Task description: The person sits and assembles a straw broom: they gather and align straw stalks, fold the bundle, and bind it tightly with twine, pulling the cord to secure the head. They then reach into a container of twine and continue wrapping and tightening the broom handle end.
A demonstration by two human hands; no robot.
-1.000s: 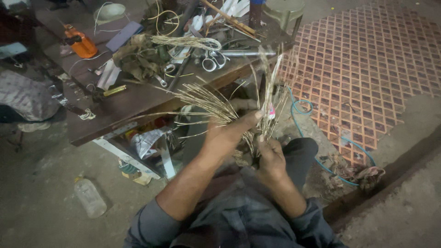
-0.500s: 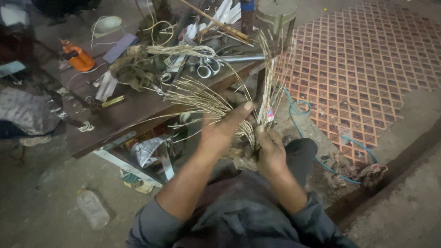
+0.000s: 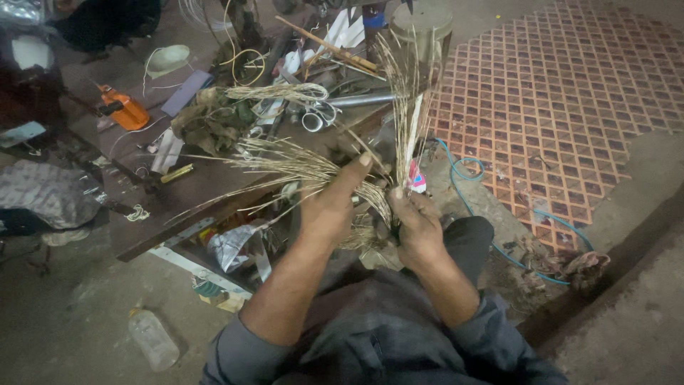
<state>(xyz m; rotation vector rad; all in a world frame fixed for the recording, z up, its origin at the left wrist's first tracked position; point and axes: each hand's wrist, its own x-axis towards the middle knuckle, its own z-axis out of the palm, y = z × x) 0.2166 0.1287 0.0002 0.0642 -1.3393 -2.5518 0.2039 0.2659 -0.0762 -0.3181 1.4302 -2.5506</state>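
Note:
A bundle of dry straw-like stalks (image 3: 299,165) fans out to the left and upward in front of me. My left hand (image 3: 333,202) grips the bundle's left fan, thumb stretched toward the middle. My right hand (image 3: 417,222) holds the bundle's base, where a thin tuft of stalks (image 3: 410,107) stands upright. Both hands meet at the bound lower end, just above my lap. A small pink and white scrap (image 3: 417,182) shows behind the right thumb.
A low dark wooden table (image 3: 164,214) is cluttered with metal tubes (image 3: 356,100), an orange tool (image 3: 127,113), rope coils and sticks. A plastic bottle (image 3: 153,339) lies on the ground at lower left. A blue hose (image 3: 470,203) runs beside an orange lattice mat (image 3: 570,93).
The upright tuft has been pulled straighter and apart from the left fan. My left thumb has stretched out across the bundle. The view has shifted slightly.

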